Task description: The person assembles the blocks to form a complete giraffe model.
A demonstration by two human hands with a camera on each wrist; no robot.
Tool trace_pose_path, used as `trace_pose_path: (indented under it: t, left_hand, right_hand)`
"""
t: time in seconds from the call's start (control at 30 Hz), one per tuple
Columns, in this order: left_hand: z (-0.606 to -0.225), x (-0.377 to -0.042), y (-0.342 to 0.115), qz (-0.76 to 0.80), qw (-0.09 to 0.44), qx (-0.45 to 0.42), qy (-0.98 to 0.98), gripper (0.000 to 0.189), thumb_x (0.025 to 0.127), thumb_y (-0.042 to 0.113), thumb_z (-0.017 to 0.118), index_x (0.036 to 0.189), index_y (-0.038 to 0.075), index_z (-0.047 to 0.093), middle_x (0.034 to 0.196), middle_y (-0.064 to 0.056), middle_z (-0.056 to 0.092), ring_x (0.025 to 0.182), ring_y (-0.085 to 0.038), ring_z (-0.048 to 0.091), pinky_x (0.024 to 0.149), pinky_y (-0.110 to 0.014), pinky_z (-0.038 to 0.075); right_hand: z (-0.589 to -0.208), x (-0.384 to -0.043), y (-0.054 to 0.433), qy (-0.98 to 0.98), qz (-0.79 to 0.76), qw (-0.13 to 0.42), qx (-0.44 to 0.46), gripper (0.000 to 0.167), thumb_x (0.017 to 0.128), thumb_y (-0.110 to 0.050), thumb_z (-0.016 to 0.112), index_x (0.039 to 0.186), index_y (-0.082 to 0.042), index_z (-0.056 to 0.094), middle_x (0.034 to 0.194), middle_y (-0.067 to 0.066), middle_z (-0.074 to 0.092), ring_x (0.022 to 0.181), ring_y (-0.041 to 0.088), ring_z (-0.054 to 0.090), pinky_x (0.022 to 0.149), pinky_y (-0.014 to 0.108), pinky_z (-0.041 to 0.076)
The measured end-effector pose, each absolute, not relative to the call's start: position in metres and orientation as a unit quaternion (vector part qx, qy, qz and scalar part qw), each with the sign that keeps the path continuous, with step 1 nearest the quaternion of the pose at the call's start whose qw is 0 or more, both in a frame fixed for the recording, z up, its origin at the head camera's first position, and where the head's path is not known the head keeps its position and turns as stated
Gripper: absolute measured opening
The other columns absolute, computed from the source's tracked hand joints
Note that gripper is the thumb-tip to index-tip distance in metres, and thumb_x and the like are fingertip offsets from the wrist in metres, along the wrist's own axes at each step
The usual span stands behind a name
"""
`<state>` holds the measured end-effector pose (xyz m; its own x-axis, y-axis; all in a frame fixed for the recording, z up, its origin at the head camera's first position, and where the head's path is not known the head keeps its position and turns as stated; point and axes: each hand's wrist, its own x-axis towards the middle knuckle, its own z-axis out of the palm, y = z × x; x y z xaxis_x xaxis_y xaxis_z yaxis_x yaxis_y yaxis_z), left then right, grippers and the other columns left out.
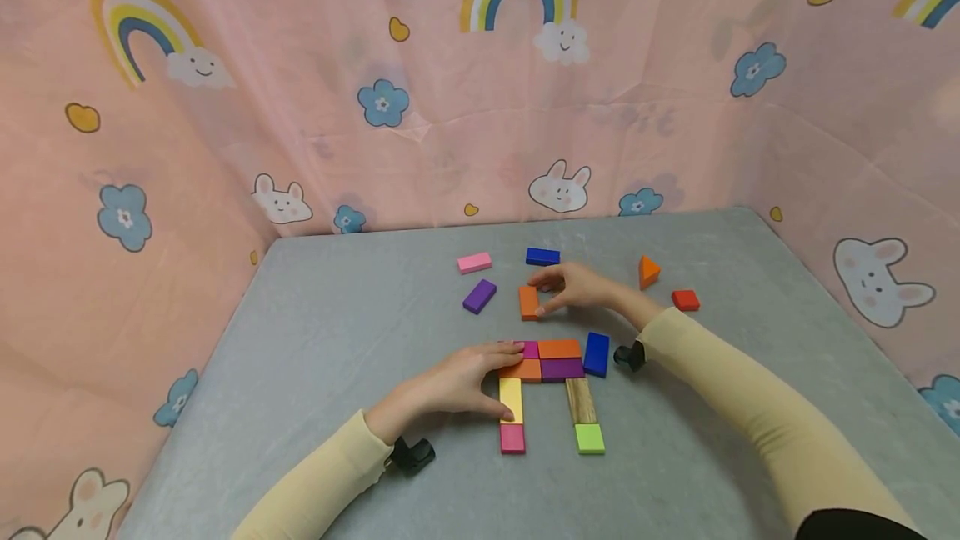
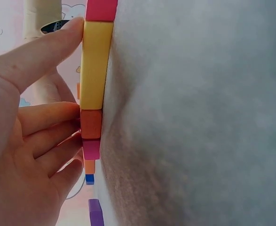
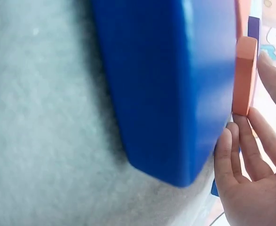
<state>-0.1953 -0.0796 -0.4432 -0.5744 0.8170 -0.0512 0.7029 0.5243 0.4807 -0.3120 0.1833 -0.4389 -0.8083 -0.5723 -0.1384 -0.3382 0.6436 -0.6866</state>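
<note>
In the head view, my left hand (image 1: 468,377) rests on the left of a block figure. Its thumb touches the yellow block (image 2: 95,66), and its other fingertips lie at the orange block (image 2: 91,124) and the magenta block (image 1: 530,349). My right hand (image 1: 581,286) is beyond the figure, holding a loose orange block (image 1: 528,303) between thumb and fingertips. The figure also has another orange block (image 1: 559,348), a purple block (image 1: 562,369), a wood-grain block (image 1: 581,401), a green block (image 1: 590,438) and a pink-red block (image 1: 513,438). A blue block (image 1: 597,354) leans beside it.
Farther back lie a pink block (image 1: 475,263), a purple block (image 1: 479,296) and a blue block (image 1: 542,257). An orange triangular block (image 1: 648,272) and a red block (image 1: 686,300) are at the right. A patterned pink cloth (image 1: 450,165) surrounds the grey table (image 1: 337,315).
</note>
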Motion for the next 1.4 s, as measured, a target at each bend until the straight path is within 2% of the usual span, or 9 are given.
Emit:
trace_pose_path:
  t: [0.3,0.63,0.77,0.97,1.4]
  left_hand:
    - [-0.443,-0.196,-0.079,0.203,0.137,0.441,0.864,0.081,0.078,0.047,0.073,0.144,0.012,0.042,0.153,0.004,0.034,0.142,-0.015,0.031,0.113,-0.037,0.032]
    - [-0.442,-0.196,-0.080,0.203,0.135,0.440,0.864,0.081,0.078,0.048,0.074,0.144,0.011,0.042,0.152,0.003,0.035,0.142,-0.014,0.031,0.113,-0.036,0.032]
    - [-0.442,-0.195,-0.079,0.199,0.133,0.440,0.865,0.081,0.078,0.048,0.074,0.143,0.012,0.043,0.152,0.004,0.035,0.141,-0.014,0.031,0.112,-0.036,0.033]
    - [-0.441,-0.194,-0.078,0.194,0.128,0.441,0.867,0.080,0.078,0.046,0.074,0.143,0.011,0.044,0.152,0.003,0.036,0.140,-0.016,0.033,0.112,-0.035,0.033]
    - [-0.442,-0.193,-0.078,0.195,0.126,0.438,0.868,0.081,0.077,0.046,0.075,0.143,0.010,0.044,0.152,0.002,0.036,0.141,-0.017,0.033,0.112,-0.036,0.033]
  right_hand:
    - [-0.442,-0.309,0.180,0.903,-0.311,0.162,-0.248,0.064,0.075,-0.032,0.080,0.130,-0.010,0.057,0.129,0.011,0.059,0.114,0.026,0.055,0.097,0.040,0.048]
    - [-0.442,-0.309,0.177,0.907,-0.306,0.154,-0.245,0.062,0.074,-0.031,0.081,0.128,-0.011,0.059,0.122,0.009,0.060,0.106,0.023,0.055,0.093,0.037,0.049]
    - [-0.441,-0.309,0.179,0.904,-0.313,0.147,-0.251,0.062,0.074,-0.030,0.081,0.127,-0.007,0.059,0.121,0.012,0.061,0.105,0.024,0.056,0.094,0.038,0.050]
    - [-0.434,-0.302,0.196,0.901,-0.335,0.122,-0.246,0.062,0.074,-0.027,0.082,0.125,-0.001,0.058,0.121,0.017,0.061,0.107,0.029,0.059,0.095,0.042,0.050]
    - [-0.429,-0.274,0.246,0.918,-0.334,0.076,-0.199,0.065,0.072,-0.033,0.082,0.124,0.000,0.059,0.118,0.015,0.063,0.105,0.029,0.060,0.092,0.044,0.051]
